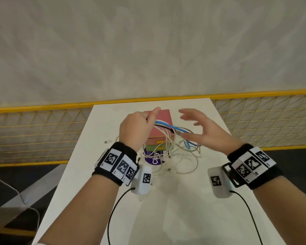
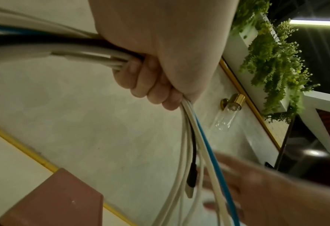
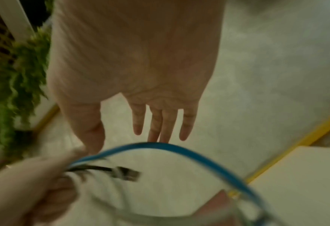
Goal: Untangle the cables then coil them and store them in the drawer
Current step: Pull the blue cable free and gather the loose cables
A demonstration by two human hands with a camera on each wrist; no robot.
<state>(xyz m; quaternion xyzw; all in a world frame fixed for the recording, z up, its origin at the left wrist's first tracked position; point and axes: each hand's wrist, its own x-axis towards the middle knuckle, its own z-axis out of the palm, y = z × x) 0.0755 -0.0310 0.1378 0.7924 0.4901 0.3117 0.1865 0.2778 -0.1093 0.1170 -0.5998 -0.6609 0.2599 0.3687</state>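
My left hand [image 1: 140, 124] is raised over the table and grips a bundle of cables [image 1: 168, 127]: white ones, a blue one and a black one. The left wrist view shows the fingers [image 2: 150, 85] curled round the bundle, with the blue cable [image 2: 216, 166] and a black plug [image 2: 191, 178] hanging below. My right hand [image 1: 200, 128] hovers just right of the bundle, fingers spread and holding nothing. In the right wrist view the blue cable [image 3: 179, 151] arcs under its straight fingers [image 3: 160, 122]. The rest of the tangle [image 1: 180, 156] lies on the table. A small pink and green drawer unit [image 1: 163, 117] stands behind it.
The white table [image 1: 184, 209] is narrow, with a yellow mesh fence [image 1: 42, 135] and a wall behind it. A purple-labelled round tub [image 1: 155, 159] sits in front of the drawer unit. A loose white plug [image 1: 107, 142] lies to the left. Black wrist-camera leads trail over the near table.
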